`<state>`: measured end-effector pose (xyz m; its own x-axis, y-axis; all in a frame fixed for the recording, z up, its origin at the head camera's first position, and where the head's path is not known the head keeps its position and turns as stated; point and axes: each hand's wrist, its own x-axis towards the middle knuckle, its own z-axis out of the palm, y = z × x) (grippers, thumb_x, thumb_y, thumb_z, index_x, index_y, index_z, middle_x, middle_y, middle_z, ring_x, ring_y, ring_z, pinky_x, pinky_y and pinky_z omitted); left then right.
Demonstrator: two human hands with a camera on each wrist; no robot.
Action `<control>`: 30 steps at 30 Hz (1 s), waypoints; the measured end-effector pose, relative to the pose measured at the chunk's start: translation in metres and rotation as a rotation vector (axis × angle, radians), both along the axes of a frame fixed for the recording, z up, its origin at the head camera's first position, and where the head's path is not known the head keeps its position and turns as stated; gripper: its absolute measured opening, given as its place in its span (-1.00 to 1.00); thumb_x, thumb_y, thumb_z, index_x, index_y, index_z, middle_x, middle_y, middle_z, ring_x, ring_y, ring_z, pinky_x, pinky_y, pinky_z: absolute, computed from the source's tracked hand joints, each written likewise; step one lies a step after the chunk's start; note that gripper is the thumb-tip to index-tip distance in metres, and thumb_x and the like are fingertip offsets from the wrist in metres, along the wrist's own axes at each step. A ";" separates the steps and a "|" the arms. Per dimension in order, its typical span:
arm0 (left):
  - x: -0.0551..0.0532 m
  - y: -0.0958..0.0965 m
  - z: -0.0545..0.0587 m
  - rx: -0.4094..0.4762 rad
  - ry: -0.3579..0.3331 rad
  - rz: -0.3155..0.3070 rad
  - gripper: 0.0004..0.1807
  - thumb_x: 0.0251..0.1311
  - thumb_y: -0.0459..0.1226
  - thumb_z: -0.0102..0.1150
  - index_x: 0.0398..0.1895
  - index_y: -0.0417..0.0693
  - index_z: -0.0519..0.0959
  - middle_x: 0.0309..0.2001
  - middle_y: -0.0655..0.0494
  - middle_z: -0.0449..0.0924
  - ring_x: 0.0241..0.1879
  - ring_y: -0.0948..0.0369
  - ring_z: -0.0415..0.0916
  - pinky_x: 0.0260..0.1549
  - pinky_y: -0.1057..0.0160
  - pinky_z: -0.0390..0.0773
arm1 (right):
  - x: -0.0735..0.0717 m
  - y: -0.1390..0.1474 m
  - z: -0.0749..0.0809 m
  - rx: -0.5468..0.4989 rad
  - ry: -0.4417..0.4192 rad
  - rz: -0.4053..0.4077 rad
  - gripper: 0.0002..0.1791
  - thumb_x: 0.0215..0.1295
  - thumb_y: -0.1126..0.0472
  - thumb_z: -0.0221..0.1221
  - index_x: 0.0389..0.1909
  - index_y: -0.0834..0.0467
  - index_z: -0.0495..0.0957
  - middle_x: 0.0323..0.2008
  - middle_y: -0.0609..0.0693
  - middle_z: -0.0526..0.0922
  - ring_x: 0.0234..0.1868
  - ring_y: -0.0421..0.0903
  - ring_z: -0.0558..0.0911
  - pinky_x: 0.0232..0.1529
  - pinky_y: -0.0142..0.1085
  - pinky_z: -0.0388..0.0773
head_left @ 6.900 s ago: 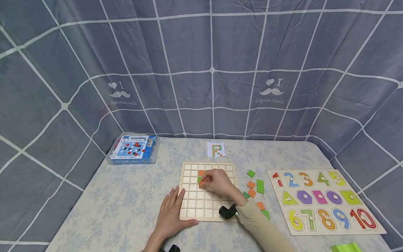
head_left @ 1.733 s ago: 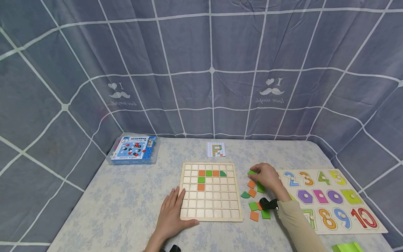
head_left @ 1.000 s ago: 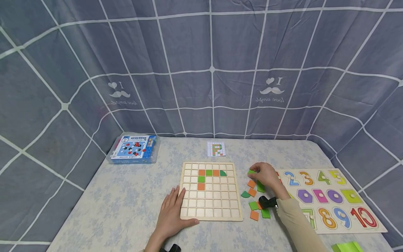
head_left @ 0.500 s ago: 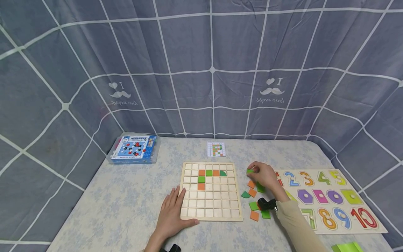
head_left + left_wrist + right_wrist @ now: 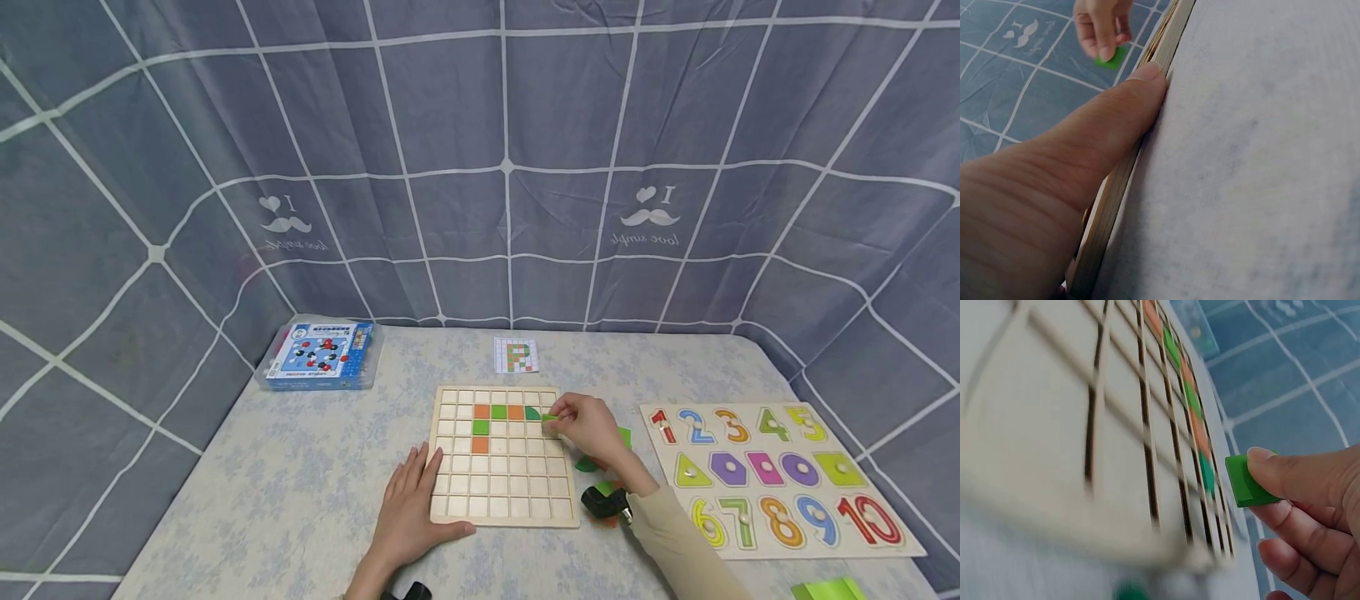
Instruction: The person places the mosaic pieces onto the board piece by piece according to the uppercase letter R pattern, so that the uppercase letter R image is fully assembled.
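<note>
My right hand pinches a green square tile between thumb and fingers, over the right edge of the wooden grid board. Beside that tile, a dark green quarter-circle tile sits in a cell. Left of it in the same row are an orange tile, a green tile and another orange one. Below the row's left end come a green tile and an orange tile. My left hand rests at the board's front left corner, fingers straight, thumb against the front edge.
Loose green and orange tiles lie right of the board, partly hidden under my right arm. Behind the board is a pattern card. A number and shape puzzle board lies at right, a boxed set at back left, a green object front right.
The board has gained several tiles since the oldest frame. My right hand has picked up a green square from the loose tiles and moved left to the board. My left hand has stayed still.
</note>
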<state>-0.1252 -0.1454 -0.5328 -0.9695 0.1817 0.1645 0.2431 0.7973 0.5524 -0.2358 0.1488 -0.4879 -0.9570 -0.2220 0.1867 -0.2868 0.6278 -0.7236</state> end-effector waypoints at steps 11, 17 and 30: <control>0.000 0.001 0.002 -0.011 -0.001 -0.001 0.25 -0.28 0.35 0.34 0.44 -0.19 0.16 0.40 -0.27 0.04 0.41 -0.14 -0.14 0.26 -0.18 -0.05 | 0.010 -0.048 -0.006 -0.024 0.056 0.208 -0.87 0.07 0.19 0.40 -0.48 0.00 0.60 -0.59 -0.24 0.49 -0.64 -0.26 0.36 -0.58 -0.36 0.33; 0.000 0.000 0.001 -0.019 -0.011 0.002 0.25 -0.26 0.36 0.32 0.44 -0.18 0.14 0.41 -0.25 0.02 0.41 -0.13 -0.15 0.27 -0.17 -0.07 | 0.015 -0.067 -0.007 -0.007 0.043 0.275 -0.86 0.05 0.16 0.41 -0.47 0.01 0.61 -0.54 -0.25 0.52 -0.57 -0.27 0.42 -0.51 -0.34 0.40; 0.001 0.000 0.000 -0.021 -0.018 0.005 0.25 -0.26 0.38 0.30 0.45 -0.15 0.13 0.42 -0.23 0.00 0.42 -0.10 -0.17 0.28 -0.14 -0.08 | 0.022 -0.088 -0.012 0.059 0.019 0.321 -0.82 0.01 0.14 0.43 -0.50 -0.03 0.58 -0.59 -0.28 0.49 -0.61 -0.30 0.40 -0.54 -0.39 0.38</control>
<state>-0.1241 -0.1450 -0.5325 -0.9732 0.1804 0.1428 0.2294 0.8096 0.5403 -0.2139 0.0605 -0.5002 -0.8329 -0.5229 0.1813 -0.4898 0.5439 -0.6814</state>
